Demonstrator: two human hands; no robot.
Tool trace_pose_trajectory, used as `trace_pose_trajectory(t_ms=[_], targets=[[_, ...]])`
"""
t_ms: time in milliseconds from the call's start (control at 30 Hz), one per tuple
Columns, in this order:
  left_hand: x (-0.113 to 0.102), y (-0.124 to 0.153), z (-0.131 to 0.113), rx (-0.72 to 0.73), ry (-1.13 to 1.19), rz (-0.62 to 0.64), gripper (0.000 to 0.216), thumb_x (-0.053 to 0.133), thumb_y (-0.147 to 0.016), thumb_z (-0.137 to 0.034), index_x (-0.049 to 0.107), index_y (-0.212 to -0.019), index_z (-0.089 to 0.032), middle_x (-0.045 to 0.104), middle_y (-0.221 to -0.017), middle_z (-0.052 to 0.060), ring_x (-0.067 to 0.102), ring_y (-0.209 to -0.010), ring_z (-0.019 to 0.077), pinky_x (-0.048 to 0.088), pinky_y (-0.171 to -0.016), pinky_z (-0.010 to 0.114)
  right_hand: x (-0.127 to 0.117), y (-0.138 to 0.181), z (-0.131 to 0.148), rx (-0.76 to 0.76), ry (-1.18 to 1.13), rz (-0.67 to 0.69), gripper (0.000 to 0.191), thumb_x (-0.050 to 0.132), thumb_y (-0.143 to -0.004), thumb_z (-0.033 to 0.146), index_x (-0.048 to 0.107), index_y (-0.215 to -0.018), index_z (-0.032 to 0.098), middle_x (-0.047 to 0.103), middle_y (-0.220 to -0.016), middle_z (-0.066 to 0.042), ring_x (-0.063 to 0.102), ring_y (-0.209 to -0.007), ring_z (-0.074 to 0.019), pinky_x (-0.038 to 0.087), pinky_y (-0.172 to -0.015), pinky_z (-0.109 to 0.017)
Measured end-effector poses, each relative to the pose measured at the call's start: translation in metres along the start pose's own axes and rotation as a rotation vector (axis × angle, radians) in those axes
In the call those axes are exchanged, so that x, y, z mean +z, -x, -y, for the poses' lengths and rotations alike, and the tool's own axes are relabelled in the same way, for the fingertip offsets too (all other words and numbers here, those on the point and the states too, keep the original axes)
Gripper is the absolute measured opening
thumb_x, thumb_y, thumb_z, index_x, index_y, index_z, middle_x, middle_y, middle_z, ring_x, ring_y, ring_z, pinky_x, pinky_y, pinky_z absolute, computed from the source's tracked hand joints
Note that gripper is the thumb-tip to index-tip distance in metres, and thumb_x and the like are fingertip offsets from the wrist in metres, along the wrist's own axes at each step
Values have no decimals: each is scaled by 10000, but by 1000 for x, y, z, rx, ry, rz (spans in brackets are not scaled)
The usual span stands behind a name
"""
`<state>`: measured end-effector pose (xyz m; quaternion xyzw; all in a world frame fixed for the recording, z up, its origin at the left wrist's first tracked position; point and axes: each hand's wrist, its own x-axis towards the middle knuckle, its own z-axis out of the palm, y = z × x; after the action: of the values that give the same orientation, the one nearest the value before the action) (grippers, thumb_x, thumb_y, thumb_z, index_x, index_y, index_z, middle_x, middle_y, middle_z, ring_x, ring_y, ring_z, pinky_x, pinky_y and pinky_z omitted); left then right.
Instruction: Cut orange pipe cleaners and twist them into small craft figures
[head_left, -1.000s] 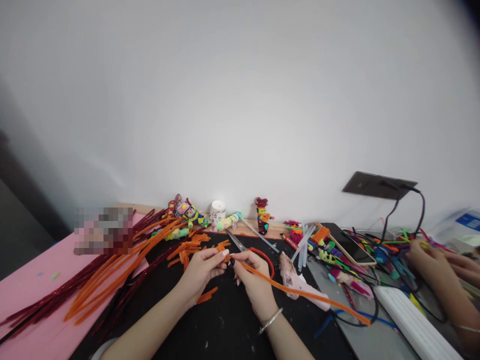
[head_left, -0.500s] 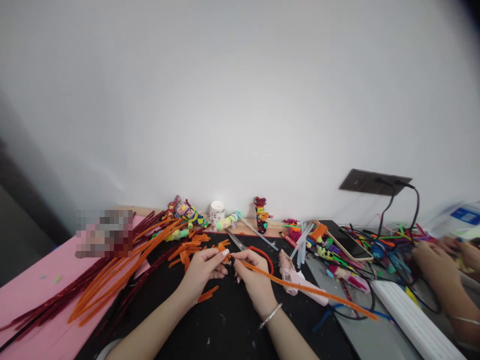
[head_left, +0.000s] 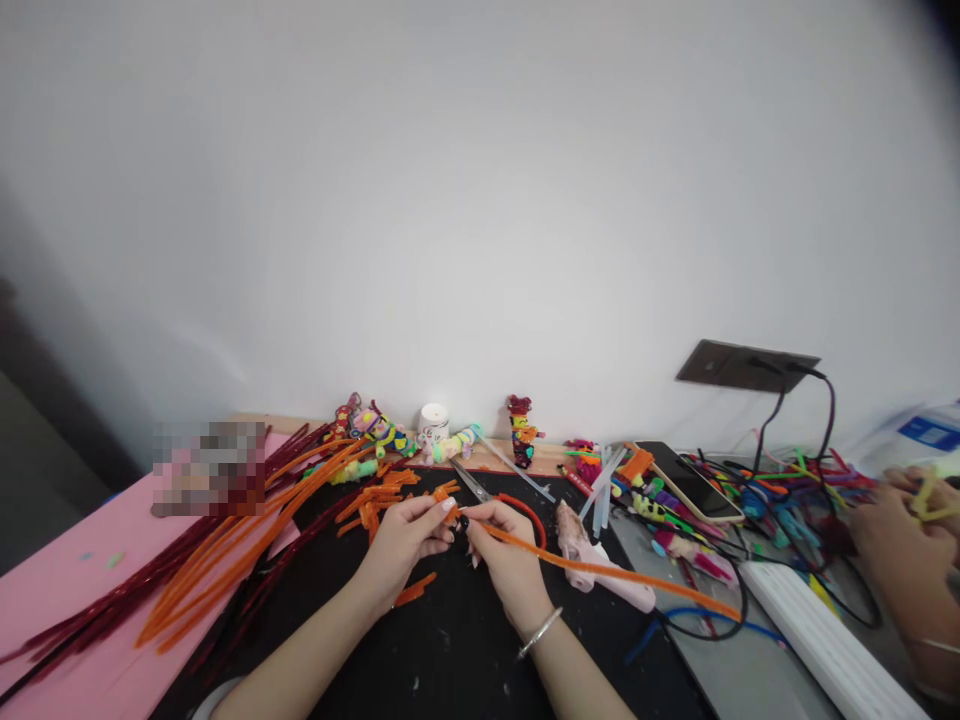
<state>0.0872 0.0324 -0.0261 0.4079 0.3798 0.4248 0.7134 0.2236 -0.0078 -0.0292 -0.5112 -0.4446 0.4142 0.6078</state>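
My left hand (head_left: 414, 532) pinches a small orange piece of bent pipe cleaner between thumb and fingers. Close against it, my right hand (head_left: 504, 550) grips a long orange pipe cleaner (head_left: 600, 572), whose free end stretches to the right across the dark mat. A small black bit shows between the two hands; what it is I cannot make out. Just behind my fingers lie short orange pipe cleaner pieces (head_left: 371, 508) and scissors (head_left: 474, 484) with a red handle. The pink glue gun (head_left: 581, 555) rests right of my right hand.
Long dark red and orange pipe cleaners (head_left: 225, 545) spread over a pink sheet (head_left: 60, 590) at left. Small figures and a paper cup (head_left: 433, 422) line the wall. On the right are a phone (head_left: 690, 482), a white power strip (head_left: 817, 635), cables and a co-worker's hands (head_left: 892, 535).
My hands stay nearly in place, still pinching. The long orange pipe cleaner's free end has shifted slightly left and up. The co-worker's hands have moved and now show a yellow strip.
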Motion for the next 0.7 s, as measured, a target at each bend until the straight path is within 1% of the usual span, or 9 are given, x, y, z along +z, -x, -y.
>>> trace_pose_trajectory(t_ms=[133, 333, 467, 567, 700], targets=[[0, 0, -1, -30, 0, 8, 435, 836, -570, -520, 686, -648, -119, 616, -569, -1, 559, -537, 76, 489, -546, 171, 0, 0, 1, 9, 0, 3, 41, 674, -687, 206, 677, -704, 168, 569, -493, 45, 470, -396, -98, 376, -427, -220], [2, 2, -2, -64, -42, -23, 486, 817, -563, -579, 670, -609, -118, 638, -578, 14, 576, -507, 80, 491, -503, 174, 0, 1, -1, 30, -14, 13, 39, 671, -685, 199, 675, -708, 168, 567, -499, 50, 475, -401, -96, 384, -429, -218], [1, 1, -2, -65, -18, -6, 471, 841, -541, -553, 677, -591, -114, 625, -542, 9, 565, -497, 73, 484, -507, 164, 0, 1, -1, 13, 12, 13, 34, 669, -691, 190, 684, -704, 162, 579, -518, 39, 466, -404, -91, 366, -428, -214], [0, 0, 0, -74, 29, 5, 461, 872, -503, -521, 700, -613, -107, 644, -571, 15, 568, -518, 68, 487, -526, 159, 0, 1, 1, -5, 31, 10, 39, 679, -688, 193, 689, -703, 159, 595, -536, 27, 463, -404, -90, 353, -426, -216], [-2, -1, 4, -83, 75, 29, 417, 889, -520, -462, 714, -638, -102, 645, -585, 9, 576, -555, 64, 498, -575, 155, 0, 0, 0, -7, 30, 22, 56, 675, -699, 211, 683, -706, 155, 597, -550, 22, 463, -416, -88, 352, -437, -216]])
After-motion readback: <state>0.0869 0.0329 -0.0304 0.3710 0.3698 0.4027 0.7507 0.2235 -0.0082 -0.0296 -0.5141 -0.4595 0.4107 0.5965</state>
